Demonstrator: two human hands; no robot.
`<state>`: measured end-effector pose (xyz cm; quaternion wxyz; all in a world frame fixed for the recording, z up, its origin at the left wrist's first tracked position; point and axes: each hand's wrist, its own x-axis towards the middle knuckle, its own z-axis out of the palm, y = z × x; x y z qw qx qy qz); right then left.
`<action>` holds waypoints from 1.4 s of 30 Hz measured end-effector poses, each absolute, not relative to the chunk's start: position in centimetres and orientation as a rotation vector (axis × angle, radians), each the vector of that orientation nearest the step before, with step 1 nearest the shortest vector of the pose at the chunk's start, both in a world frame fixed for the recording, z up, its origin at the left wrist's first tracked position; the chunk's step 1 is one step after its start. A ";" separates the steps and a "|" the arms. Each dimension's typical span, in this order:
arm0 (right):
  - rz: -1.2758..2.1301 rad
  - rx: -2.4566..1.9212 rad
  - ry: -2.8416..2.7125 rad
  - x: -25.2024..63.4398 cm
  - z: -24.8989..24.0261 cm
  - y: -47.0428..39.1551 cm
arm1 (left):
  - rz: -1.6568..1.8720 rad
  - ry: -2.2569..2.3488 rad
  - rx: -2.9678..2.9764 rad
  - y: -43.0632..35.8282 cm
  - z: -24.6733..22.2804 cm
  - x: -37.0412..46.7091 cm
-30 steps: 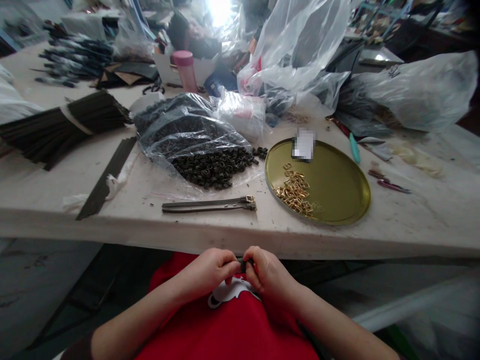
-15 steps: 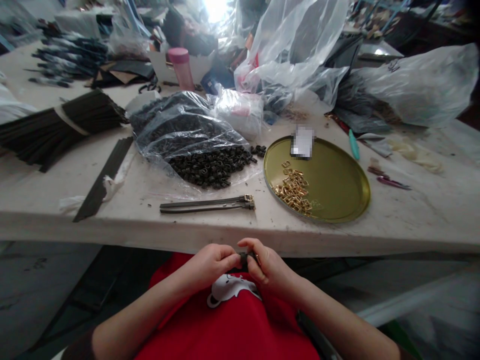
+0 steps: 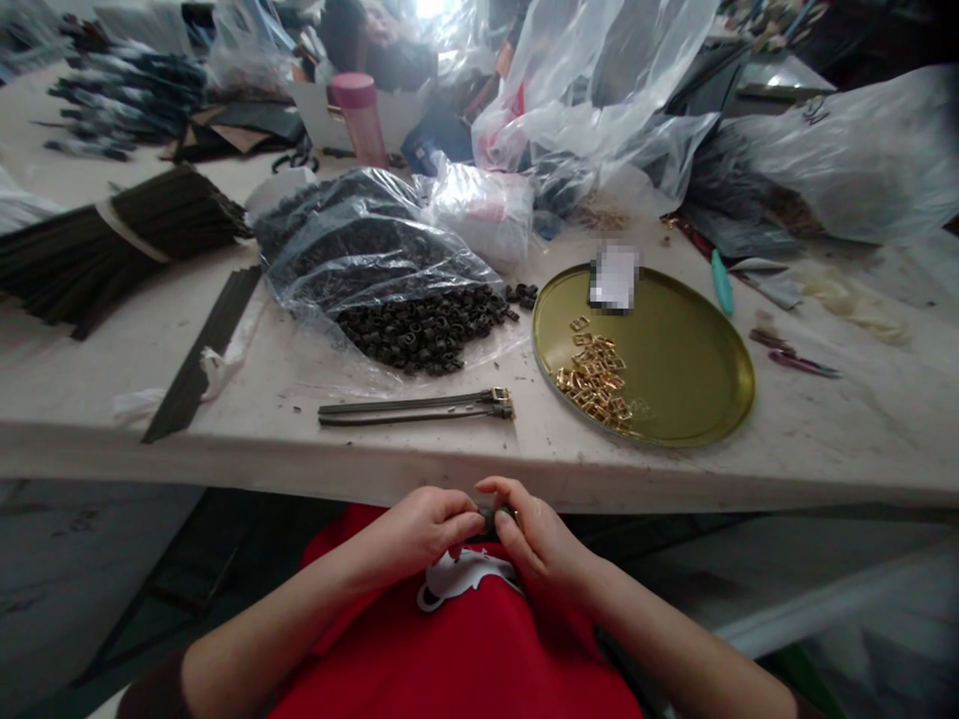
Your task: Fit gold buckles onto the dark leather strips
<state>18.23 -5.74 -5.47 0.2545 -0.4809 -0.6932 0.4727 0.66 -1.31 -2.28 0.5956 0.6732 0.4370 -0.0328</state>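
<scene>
1 dark strip [image 3: 488, 516] between left hand [image 3: 433, 521] and right hand [image 3: 536, 531], each pinching it.

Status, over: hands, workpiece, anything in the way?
Left hand, right hand: both on dark piece, before table edge. Piece mostly hidden. In the way: fingers, blocking the view.

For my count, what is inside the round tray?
The tray holds piled gold buckles, faint clear bits and, near its far rim, a blurred pale item; the pile's bottom is hidden.
</scene>
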 end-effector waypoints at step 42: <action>2.080 -0.939 -0.733 17.6 -6.3 -6.8 | -0.132 1.079 1.732 -1.8 -0.7 0.5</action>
